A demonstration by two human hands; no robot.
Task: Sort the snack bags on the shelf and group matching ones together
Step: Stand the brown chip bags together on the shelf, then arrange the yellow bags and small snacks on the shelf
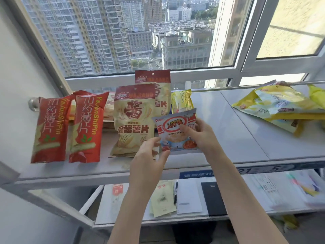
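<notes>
A small white and red shrimp-flake bag (pixel 173 136) is held upright over the white shelf (pixel 228 138). My right hand (pixel 202 134) grips its right edge, thumb across the front. My left hand (pixel 149 155) pinches its lower left corner. Two red yam-chip bags (pixel 51 127) (pixel 86 127) stand side by side at the left. Two cream sesame-chip bags stand together, one in front (pixel 133 120) and one behind (pixel 158 85). A yellow bag (pixel 182 101) stands behind the held bag. A loose heap of yellow and pale blue bags (pixel 277 106) lies at the far right.
A window with a white frame (pixel 202 73) runs behind the shelf, and a metal rail (pixel 246 86) crosses its back edge. A lower shelf (pixel 193 217) carries papers, a pen, a dark notebook (pixel 213 198) and folders. A white wall (pixel 17 85) closes the left side.
</notes>
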